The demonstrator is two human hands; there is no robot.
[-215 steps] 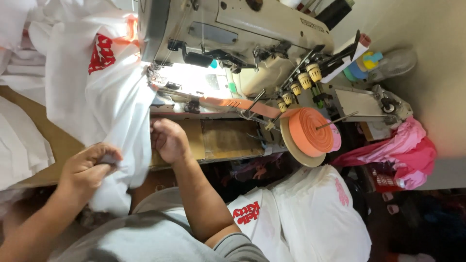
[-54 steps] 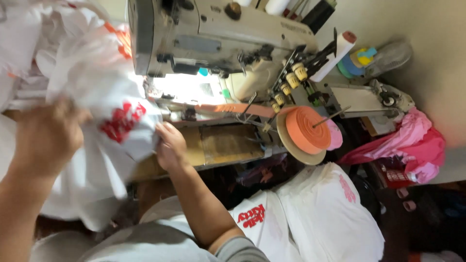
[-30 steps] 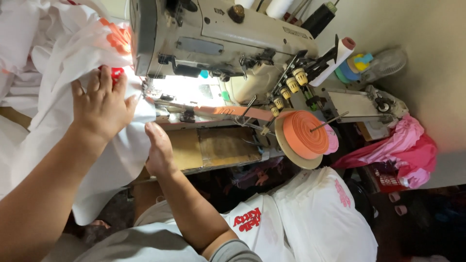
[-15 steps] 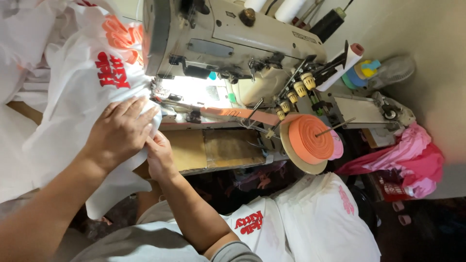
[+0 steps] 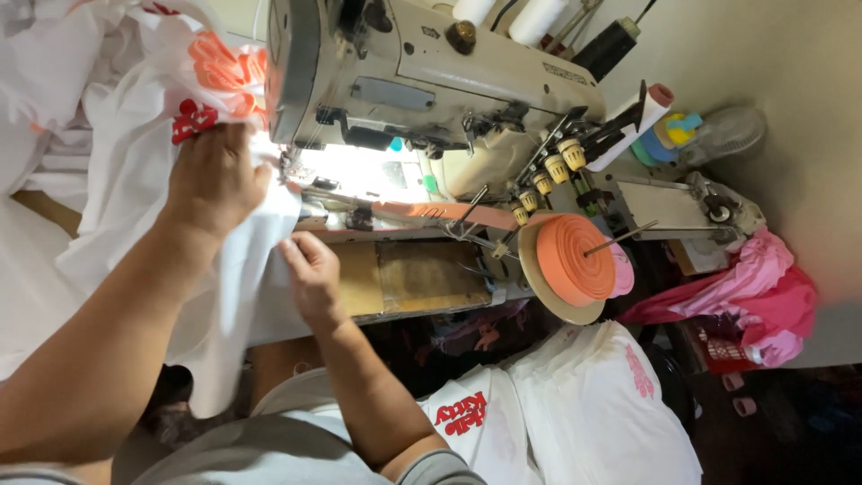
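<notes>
A white fabric piece (image 5: 135,180) with red and orange print lies bunched at the needle end of a cream industrial sewing machine (image 5: 431,81). My left hand (image 5: 214,180) rests on top of it beside the presser foot, fingers curled into the cloth. Just below, my right hand (image 5: 312,277) pinches the fabric's edge at the front of the machine bed (image 5: 404,278). A lamp under the machine arm lights the needle area brightly. The needle itself is hidden behind my left hand and the cloth.
An orange tape roll (image 5: 575,260) sits on a disc to the right of the bed, and an orange strip feeds left from it. Thread cones (image 5: 530,13) stand on top. White printed garments (image 5: 575,413) pile up below, and pink bags (image 5: 763,296) lie at right.
My left hand has carried the white fabric up and in toward the needle and settled beside the presser foot. My right hand stayed at the fabric's edge.
</notes>
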